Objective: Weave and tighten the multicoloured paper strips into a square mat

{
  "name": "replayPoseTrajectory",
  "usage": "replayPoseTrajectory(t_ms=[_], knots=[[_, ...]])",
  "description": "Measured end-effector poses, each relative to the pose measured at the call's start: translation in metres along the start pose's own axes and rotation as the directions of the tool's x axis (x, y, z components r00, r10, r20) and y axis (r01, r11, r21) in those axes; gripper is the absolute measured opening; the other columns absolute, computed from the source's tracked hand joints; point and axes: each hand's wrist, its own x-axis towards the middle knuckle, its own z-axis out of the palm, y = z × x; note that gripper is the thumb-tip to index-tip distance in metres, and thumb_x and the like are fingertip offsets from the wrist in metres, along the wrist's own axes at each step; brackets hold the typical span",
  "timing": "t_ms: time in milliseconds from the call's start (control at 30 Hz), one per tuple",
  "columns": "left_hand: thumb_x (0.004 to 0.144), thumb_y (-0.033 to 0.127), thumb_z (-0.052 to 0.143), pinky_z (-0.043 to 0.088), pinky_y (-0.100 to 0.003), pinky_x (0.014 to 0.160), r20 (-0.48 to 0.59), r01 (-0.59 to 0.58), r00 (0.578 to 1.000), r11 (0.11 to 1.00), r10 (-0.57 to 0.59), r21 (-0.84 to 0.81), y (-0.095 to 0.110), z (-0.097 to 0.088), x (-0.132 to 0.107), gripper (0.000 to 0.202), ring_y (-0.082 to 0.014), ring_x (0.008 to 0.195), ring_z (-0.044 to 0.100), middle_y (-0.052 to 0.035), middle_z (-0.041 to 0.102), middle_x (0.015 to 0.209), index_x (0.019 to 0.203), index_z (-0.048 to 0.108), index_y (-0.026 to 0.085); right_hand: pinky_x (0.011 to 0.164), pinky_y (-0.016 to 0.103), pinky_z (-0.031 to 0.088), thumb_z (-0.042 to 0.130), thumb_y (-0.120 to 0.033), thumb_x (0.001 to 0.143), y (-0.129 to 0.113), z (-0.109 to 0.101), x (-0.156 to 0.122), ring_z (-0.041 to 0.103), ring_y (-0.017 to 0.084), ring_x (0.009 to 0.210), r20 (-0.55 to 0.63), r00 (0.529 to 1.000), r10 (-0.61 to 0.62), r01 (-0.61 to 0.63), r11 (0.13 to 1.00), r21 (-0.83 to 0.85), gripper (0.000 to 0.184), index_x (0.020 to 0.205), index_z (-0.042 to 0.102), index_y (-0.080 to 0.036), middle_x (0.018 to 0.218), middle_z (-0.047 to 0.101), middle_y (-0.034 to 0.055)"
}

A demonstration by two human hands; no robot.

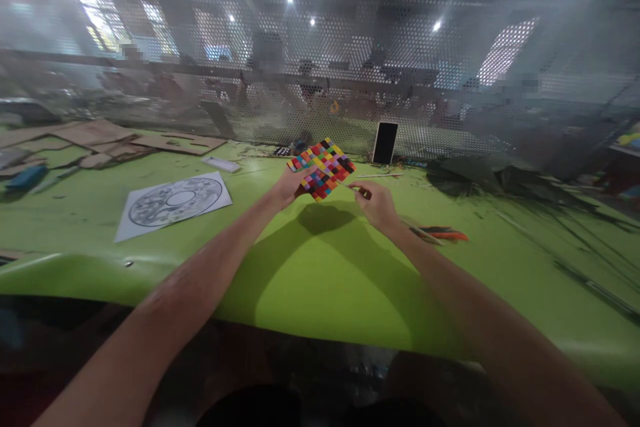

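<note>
My left hand (pixel 291 185) is closed on the left edge of a small sheet of multicoloured checks (pixel 327 163), which looks woven from strips and is tilted above the table. The thumb lies across its front; the other fingers are mostly hidden behind it. To the right of the sheet, my right hand (pixel 377 203) pinches a thin pale strip (pixel 353 186) between thumb and fingertips. This strip points toward the sheet's right edge, though whether it touches there I cannot tell. Orange, black and pale strips (pixel 443 234) lie on the table beside my right forearm.
A paper with a printed ring pattern (pixel 200 199) lies left on the green table (pixel 320 280). Cut cardboard (pixel 95 133) spreads at the far left. A dark-screened tablet or phone (pixel 385 143) stands at the back against a perforated screen (pixel 340 80). Dark leaves (pixel 465 177) lie right.
</note>
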Motion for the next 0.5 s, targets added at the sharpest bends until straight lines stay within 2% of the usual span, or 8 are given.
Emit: replayPoseTrajectory(t_ms=[133, 233, 500], knots=[[0.078, 0.018, 0.081, 0.066, -0.033, 0.067, 0.015, -0.019, 1.000, 1.000, 0.019, 0.006, -0.004, 0.003, -0.002, 0.028, -0.0198, 0.078, 0.074, -0.0110, 0.077, 0.107, 0.103, 0.070, 0.017, 0.076, 0.031, 0.050, 0.056, -0.014, 0.084, -0.002, -0.001, -0.001, 0.063, 0.018, 0.073, 0.001, 1.000, 0.008, -0.008, 1.000, -0.007, 0.030, 0.104, 0.078, -0.017, 0.091, 0.075, 0.0076], [0.075, 0.017, 0.084, 0.065, -0.032, 0.066, 0.045, -0.002, 0.999, 0.999, 0.000, 0.045, -0.005, 0.007, -0.006, 0.031, -0.0199, 0.078, 0.074, -0.0119, 0.077, 0.106, 0.102, 0.070, 0.016, 0.076, 0.031, 0.050, 0.056, -0.016, 0.085, -0.002, -0.001, -0.002, 0.063, 0.018, 0.073, -0.013, 1.000, 0.004, -0.004, 1.000, -0.011, 0.029, 0.104, 0.077, -0.017, 0.090, 0.075, 0.0076], [0.077, 0.016, 0.083, 0.065, -0.042, 0.071, 0.115, 0.010, 0.993, 0.997, -0.020, 0.082, -0.008, 0.017, -0.012, 0.029, -0.0230, 0.079, 0.074, -0.0131, 0.076, 0.107, 0.103, 0.069, 0.015, 0.068, 0.029, 0.048, 0.059, -0.020, 0.085, 0.000, 0.002, -0.001, 0.061, 0.018, 0.068, -0.065, 0.996, 0.066, -0.066, 0.998, -0.001, 0.024, 0.105, 0.071, -0.015, 0.082, 0.071, 0.0067]])
